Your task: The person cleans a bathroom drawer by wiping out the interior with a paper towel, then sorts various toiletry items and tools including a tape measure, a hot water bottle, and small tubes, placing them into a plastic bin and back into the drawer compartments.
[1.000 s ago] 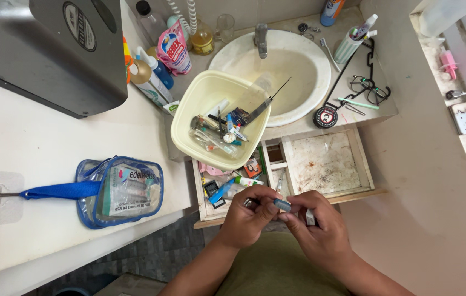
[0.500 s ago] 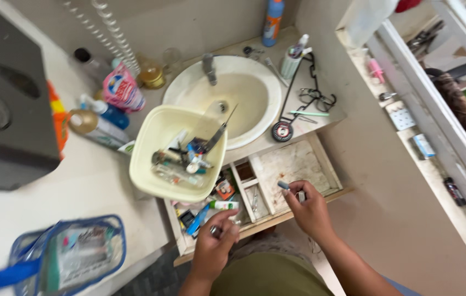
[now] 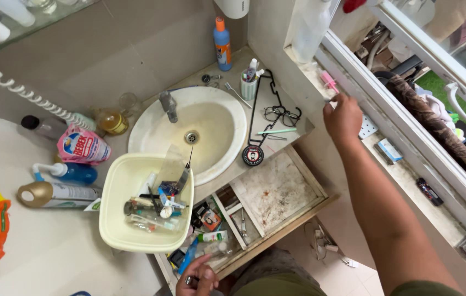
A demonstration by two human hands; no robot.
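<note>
Hands split between sill and drawer.
Right hand (image 3: 344, 116) is up at the window sill (image 3: 403, 143), fingers curled beside a pink item (image 3: 329, 81); whether its grip has anything, cannot tell. Left hand (image 3: 197, 278) sits low at the open drawer (image 3: 277, 192), pinching a small dark piece, handy to the tub (image 3: 113, 204) on the bench.

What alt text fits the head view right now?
The right hand reaches up to the window ledge by a pink item, while the left hand holds a small object at the open drawer under the sink.
</note>
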